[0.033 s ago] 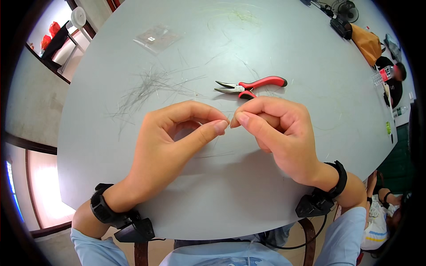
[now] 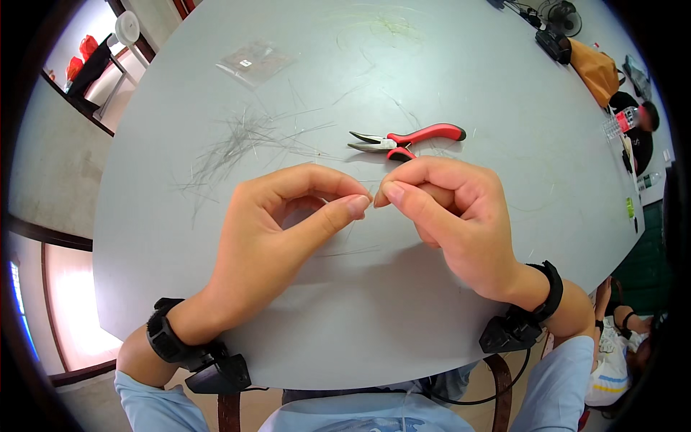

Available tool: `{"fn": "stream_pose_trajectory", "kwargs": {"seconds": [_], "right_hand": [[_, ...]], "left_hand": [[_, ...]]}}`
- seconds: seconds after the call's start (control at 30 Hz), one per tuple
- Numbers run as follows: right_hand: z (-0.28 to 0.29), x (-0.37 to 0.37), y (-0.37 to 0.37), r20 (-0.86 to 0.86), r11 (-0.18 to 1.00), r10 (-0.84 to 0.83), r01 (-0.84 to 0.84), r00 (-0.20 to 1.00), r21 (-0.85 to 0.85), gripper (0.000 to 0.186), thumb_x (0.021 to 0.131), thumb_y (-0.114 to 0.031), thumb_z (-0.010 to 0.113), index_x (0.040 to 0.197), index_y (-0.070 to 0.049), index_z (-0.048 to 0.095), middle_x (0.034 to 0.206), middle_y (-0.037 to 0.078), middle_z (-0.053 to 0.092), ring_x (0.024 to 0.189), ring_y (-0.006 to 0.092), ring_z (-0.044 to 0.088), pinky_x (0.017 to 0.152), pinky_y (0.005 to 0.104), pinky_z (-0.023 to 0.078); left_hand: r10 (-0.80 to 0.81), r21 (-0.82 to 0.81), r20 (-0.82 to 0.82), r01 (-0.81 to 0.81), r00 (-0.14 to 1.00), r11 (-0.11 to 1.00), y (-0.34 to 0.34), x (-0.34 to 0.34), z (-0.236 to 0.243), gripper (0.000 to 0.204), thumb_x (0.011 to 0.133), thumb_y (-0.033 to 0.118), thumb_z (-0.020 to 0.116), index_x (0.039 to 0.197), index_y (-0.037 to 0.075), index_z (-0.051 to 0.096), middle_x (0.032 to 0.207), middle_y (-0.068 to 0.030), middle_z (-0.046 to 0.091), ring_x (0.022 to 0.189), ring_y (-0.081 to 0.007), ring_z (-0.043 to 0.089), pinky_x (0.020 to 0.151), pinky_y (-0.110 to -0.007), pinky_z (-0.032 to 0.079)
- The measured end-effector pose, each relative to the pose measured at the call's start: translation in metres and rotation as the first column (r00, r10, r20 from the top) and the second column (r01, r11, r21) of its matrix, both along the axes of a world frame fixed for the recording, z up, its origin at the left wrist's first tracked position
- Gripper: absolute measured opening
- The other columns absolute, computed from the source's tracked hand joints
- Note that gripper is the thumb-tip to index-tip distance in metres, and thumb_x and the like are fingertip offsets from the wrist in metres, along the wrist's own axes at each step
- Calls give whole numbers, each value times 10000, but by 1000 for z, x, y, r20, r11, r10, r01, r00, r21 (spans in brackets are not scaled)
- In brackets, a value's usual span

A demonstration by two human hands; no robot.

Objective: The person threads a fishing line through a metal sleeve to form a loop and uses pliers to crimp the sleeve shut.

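My left hand (image 2: 277, 230) and my right hand (image 2: 457, 216) meet fingertip to fingertip over the near middle of the table, a small gap between them. Thumb and forefinger of each are pinched together. Whatever lies in the pinches is too small to make out. Just beyond my right hand lie bent-nose pliers (image 2: 428, 135) with red and black handles, jaws parted and pointing left; my hand is close to their lower handle. A loose heap of thin metal pins or wire pieces (image 2: 248, 138) spreads beyond my left hand. A few more thin strands (image 2: 349, 252) lie under my hands.
A clear plastic bag (image 2: 253, 63) lies on the grey table (image 2: 403, 338) behind the heap. Fine yellowish strands (image 2: 392, 25) are at the far edge. Along the right stand a bottle (image 2: 620, 122), an orange-brown bag (image 2: 594, 72) and a small fan (image 2: 563, 18). Another person (image 2: 615, 353) sits at lower right.
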State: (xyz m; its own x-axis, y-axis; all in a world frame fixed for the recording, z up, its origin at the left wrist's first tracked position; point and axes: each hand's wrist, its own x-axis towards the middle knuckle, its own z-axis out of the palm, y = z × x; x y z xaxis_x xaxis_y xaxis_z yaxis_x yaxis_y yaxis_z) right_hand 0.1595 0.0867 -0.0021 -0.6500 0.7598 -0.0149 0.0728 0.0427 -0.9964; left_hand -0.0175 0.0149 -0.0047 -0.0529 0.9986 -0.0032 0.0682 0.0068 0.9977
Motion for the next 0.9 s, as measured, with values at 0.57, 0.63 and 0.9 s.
{"fn": "stream_pose_trajectory", "kwargs": {"seconds": [0.57,0.63,0.9], "right_hand": [[-2,-2,-4,43,992,-31,26,999,126,90,826,-65,547,809,2,603,480,-64,363,446,8,288,423,213,206],[-2,-2,-4,58,985,-35,25,998,169,81,821,-60,546,804,-3,601,477,-53,379,443,11,305,418,212,218],[-5,-1,0,63,901,-30,0,998,435,42,792,-5,553,792,-31,586,496,5,401,430,34,338,401,216,255]], "left_hand": [[-14,-25,-10,13,1000,1000,-1,0,1,137,825,109,627,886,-12,645,846,-50,644,793,-102,588,746,-237,459],[-14,-21,-42,13,999,1000,-1,0,1,134,818,115,635,864,-10,647,821,-49,644,774,-100,588,721,-233,456],[10,120,-230,18,973,993,-1,0,2,50,803,36,619,829,-6,624,796,-46,616,756,-117,558,714,-245,430]]}}
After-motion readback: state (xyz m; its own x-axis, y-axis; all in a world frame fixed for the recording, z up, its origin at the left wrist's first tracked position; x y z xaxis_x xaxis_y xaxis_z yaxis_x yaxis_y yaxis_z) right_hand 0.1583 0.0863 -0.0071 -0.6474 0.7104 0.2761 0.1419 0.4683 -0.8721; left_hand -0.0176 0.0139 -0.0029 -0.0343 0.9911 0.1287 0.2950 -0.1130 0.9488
